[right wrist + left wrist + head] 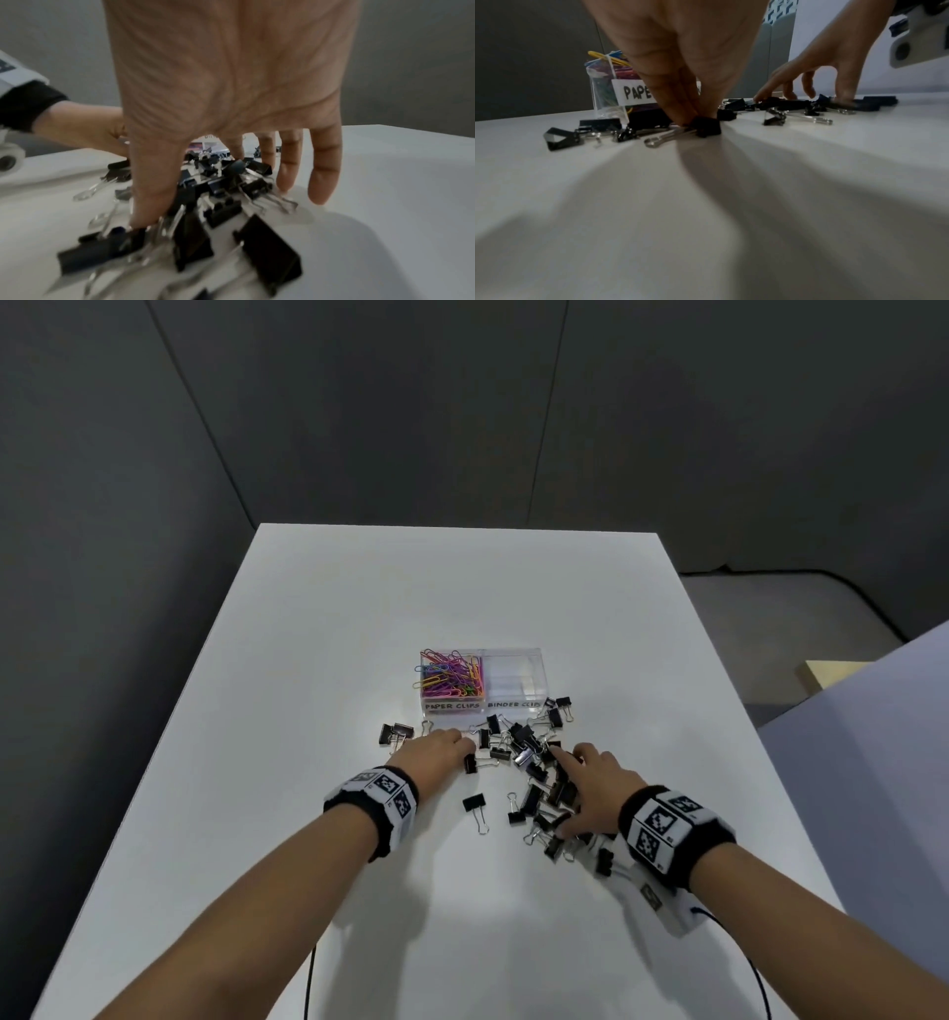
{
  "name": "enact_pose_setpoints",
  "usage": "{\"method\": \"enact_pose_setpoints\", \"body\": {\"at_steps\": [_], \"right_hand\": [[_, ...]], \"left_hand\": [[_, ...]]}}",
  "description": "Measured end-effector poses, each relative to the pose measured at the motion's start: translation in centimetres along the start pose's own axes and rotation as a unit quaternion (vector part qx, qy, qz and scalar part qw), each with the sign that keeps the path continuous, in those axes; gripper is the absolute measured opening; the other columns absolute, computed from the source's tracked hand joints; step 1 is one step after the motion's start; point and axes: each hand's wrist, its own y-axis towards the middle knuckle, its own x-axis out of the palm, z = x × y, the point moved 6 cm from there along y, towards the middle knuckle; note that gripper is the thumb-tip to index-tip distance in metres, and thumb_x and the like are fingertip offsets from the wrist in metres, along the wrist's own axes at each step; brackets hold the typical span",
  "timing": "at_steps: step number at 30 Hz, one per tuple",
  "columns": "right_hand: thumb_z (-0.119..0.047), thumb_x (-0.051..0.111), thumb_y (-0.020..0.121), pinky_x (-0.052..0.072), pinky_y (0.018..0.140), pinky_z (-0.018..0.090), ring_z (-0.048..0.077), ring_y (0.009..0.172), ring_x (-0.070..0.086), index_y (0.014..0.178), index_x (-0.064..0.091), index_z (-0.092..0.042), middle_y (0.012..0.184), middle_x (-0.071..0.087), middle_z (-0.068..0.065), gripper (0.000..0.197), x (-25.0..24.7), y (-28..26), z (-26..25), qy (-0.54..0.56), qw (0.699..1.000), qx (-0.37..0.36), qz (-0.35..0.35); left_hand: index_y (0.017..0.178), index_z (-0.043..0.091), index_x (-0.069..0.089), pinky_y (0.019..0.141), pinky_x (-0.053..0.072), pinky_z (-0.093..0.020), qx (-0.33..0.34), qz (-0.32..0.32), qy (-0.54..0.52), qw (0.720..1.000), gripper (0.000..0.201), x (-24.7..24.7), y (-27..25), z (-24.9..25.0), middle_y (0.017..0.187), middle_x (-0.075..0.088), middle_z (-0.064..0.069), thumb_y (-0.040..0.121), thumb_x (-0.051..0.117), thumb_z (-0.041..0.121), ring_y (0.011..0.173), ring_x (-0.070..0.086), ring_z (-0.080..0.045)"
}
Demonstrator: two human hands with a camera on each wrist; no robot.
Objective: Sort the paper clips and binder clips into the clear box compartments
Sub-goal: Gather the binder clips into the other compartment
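Looking down, we see our left hand pinching one small black binder clip with shiny wire handles on the white table, and our right hand spread wide with straight fingers pressing on the big pile of black binder clips. Straight ahead, just past the pile, sits the clear plastic box; its left side is full of colourful paper clips and its right side, marked for binder clips, looks bare. We think our right hand is nearer that side, while the pinched clip must go forward and a bit right, its handles pointing left in the left wrist view
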Motion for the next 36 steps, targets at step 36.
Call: {"method": "enact_pose_setpoints", "body": {"at_steps": [36], "right_hand": [[-0.031, 0.076, 0.074, 0.046, 0.091, 0.040, 0.031, 0.109, 0.052, 0.121, 0.039, -0.018, 0.124, 0.043, 0.012, 0.061, -0.9, 2.9, -2.0, 0.104, 0.994, 0.018, -0.009]], "left_hand": [[0.130, 0.018, 0.047, 0.089, 0.048, -0.038, -0.196, 0.233, -0.175, 0.936, 0.037, -9.5, 0.4, -7.9, 0.129, 0.050, -0.006, 0.093, 0.047, 0.015, 0.116, 0.053, -0.023]]}}
